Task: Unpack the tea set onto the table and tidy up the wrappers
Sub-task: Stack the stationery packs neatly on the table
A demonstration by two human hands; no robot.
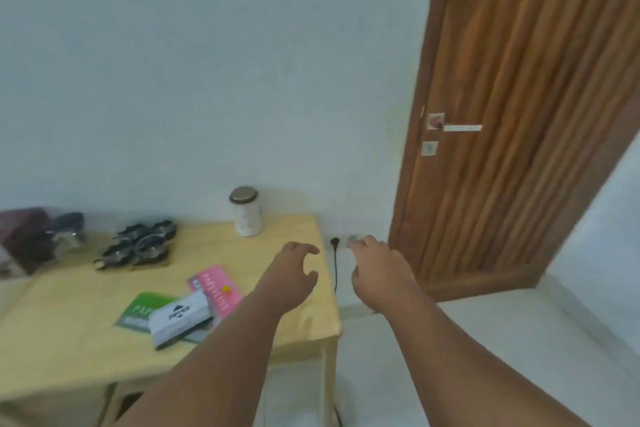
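Observation:
Both my arms reach forward past the right end of a light wooden table (69, 302). My left hand (294, 270) hovers over the table's right edge with its fingers curled apart and nothing in it. My right hand (377, 267) hangs beyond the table, over the floor, open and empty. Several dark glass tea cups (142, 243) stand clustered on a small board at the back left of the table. A white jar with a metal lid (246, 213) stands at the back edge against the wall. The view is blurred.
Pink (218, 288), green (145, 312) and white (180, 317) flat packets lie overlapped mid-table. A dark red box (24, 236) sits at the far left. A black plug and cable (335, 263) run down the wall. A brown wooden door (519, 114) stands right.

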